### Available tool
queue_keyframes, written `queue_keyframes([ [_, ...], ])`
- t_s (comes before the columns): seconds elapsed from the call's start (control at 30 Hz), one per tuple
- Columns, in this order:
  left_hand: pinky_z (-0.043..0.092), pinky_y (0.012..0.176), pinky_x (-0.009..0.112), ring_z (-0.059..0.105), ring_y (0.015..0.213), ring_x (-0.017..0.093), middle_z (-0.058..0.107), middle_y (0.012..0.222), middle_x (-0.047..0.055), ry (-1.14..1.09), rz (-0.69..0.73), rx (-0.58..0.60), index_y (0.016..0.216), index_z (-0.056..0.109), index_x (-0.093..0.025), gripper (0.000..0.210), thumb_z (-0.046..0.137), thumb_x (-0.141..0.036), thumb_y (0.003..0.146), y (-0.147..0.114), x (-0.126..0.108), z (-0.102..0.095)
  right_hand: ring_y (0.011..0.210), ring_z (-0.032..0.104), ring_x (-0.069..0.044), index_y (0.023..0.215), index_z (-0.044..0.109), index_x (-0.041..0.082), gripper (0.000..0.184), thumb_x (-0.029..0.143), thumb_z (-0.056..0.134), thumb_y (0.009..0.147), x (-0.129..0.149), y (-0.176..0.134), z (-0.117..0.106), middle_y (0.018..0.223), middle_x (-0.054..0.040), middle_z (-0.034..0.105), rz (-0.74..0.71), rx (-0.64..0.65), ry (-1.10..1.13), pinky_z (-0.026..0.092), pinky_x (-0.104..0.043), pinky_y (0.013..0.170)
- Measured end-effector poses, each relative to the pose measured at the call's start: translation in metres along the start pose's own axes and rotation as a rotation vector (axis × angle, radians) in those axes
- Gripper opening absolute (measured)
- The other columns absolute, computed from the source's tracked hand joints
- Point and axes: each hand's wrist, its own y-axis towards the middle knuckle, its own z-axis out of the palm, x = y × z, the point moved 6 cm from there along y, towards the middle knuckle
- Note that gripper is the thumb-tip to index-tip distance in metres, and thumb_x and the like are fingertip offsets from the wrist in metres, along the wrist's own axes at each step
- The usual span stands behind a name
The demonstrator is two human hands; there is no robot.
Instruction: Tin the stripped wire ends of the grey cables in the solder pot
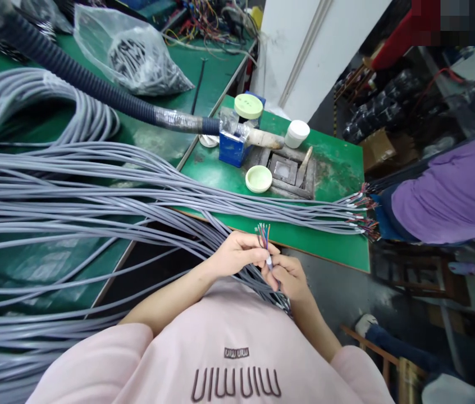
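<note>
Far left: one coil of grey cable (90,118), looped on the left tabletop (216,78), probably so that its length stays untangled; one bundle of grey cables (115,163), laid side by side and running rightward, seemingly to keep the ends at one level; one ribbed hose (106,94), slung across behind them; one clear bag (149,67), small pieces inside, likely bagged against scattering; one blue box (232,152), with the hose end resting on it, apparently propped to aim the mouth over the work spot; one left hand (240,252), thumb and fingers pinching the held cable (268,260) near its white band; from that cable, coloured wires (264,230) fanned upward, bare of jacket, in front of the body and near the tabletop edge, presumably raised for a close view; one shallow dish (259,178) and one metal well (283,169), close together, likely for easy reach; one right hand (290,275), fingers closed round the same cable just below, seemingly to steady it; one white tub (297,133), behind the well; far right, stripped cable ends (361,216), gathered at the edge of the right tabletop (338,247), beside a person in purple (452,191)
</note>
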Motion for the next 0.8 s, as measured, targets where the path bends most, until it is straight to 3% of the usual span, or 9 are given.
queue_keyframes([
  [0.2, 0.04, 0.045, 0.02, 0.056, 0.044, 0.01, 0.058, 0.047, 0.001, 0.078, 0.044, -0.119, 0.052, 0.057, -0.012, 0.043, 0.072, -0.045, 0.075, 0.001, 0.0, -0.001, 0.036, 0.034, -0.008, 0.075, 0.064, 0.016, 0.032, 0.045, 0.056, 0.087, -0.02, 0.002, -0.001, 0.04, 0.006, 0.043, 0.055, 0.037, 0.123, 0.03, -0.024, 0.042],
  [0.43, 0.035, 0.041, 0.019, 0.052, 0.041, 0.009, 0.054, 0.042, 0.0, 0.189, 0.046, -0.193, 0.051, 0.055, -0.013, 0.047, 0.071, -0.05, 0.074, 0.0, 0.001, -0.002, 0.035, 0.034, -0.008, 0.075, 0.064, 0.016, 0.036, 0.05, 0.058, 0.084, -0.03, 0.0, -0.002, 0.038, 0.0064, 0.043, 0.092, 0.008, 0.134, 0.031, -0.024, 0.043],
  [0.8, 0.04, 0.044, 0.02, 0.056, 0.043, 0.01, 0.061, 0.047, 0.001, 0.164, 0.066, -0.161, 0.056, 0.058, -0.013, 0.039, 0.072, -0.044, 0.076, -0.001, 0.002, 0.001, 0.036, 0.035, -0.008, 0.073, 0.061, 0.016, 0.035, 0.049, 0.057, 0.085, -0.03, -0.001, -0.002, 0.039, 0.0062, 0.044, 0.075, 0.018, 0.135, 0.031, -0.024, 0.044],
])
